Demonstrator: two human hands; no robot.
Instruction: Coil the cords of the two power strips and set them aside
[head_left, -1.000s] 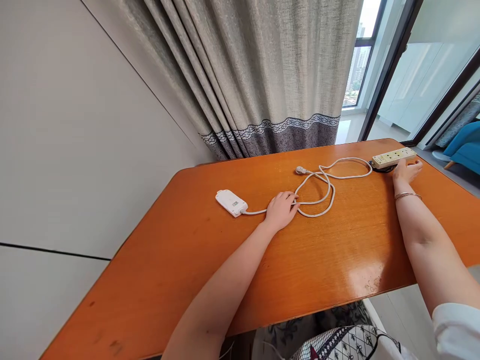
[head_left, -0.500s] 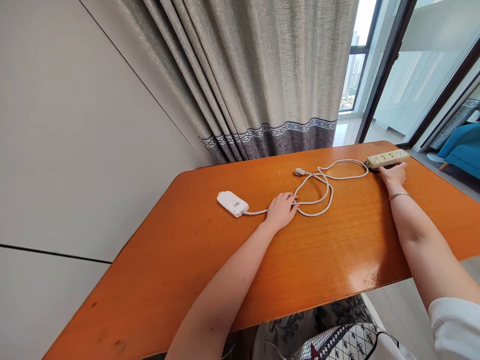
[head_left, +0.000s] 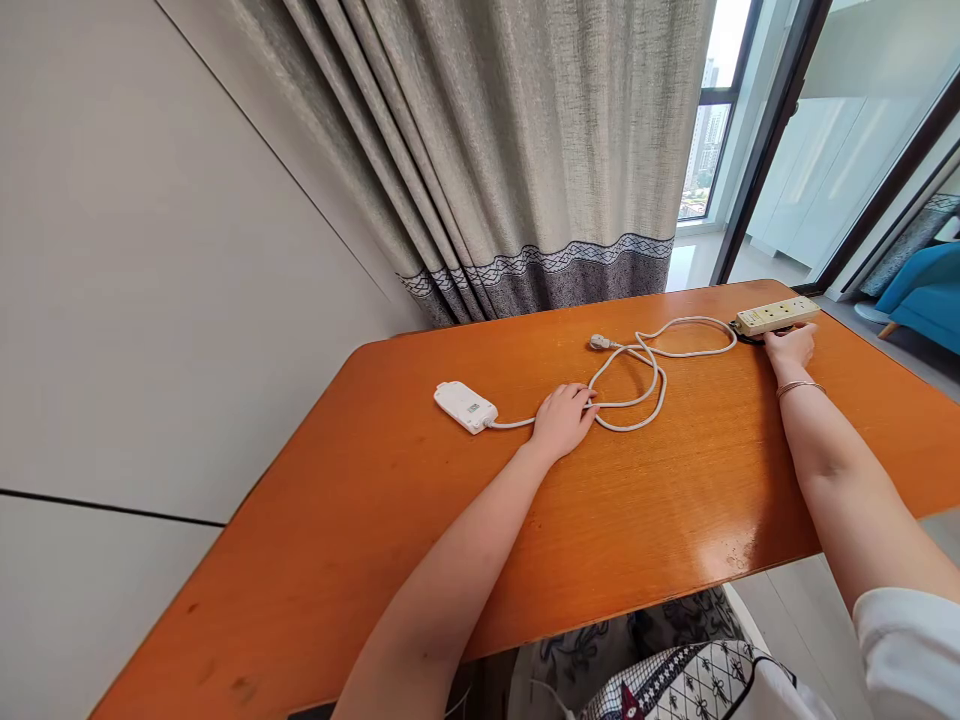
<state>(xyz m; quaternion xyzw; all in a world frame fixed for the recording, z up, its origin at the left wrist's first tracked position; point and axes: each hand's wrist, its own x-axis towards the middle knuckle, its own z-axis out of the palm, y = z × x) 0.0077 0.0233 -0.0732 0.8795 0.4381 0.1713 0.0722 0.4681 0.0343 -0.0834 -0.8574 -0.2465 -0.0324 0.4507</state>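
On the orange-brown table, a white cord (head_left: 626,428) lies in loose loops. My left hand (head_left: 562,422) rests on the tabletop with its curled fingers closed over the cord. To its left is a flat white box with a label (head_left: 465,407), joined to that cord. A white plug (head_left: 600,342) lies just behind the loops. At the far right, my right hand (head_left: 791,348) grips the near side of a cream power strip (head_left: 776,315). Its fingertips are partly hidden. A black cord (head_left: 750,339) runs along the strip's near side and under the fingers.
The wooden table (head_left: 337,500) meets a pale wall panel (head_left: 150,300) on the left. A grey curtain (head_left: 555,150) hangs behind it. Beyond the right end are a glass sliding door and a blue chair (head_left: 922,295). Patterned cloth (head_left: 690,680) shows below the front edge.
My right hand has shifted slightly to the right along the power strip. My left hand, the white cord and the white box stay in place.
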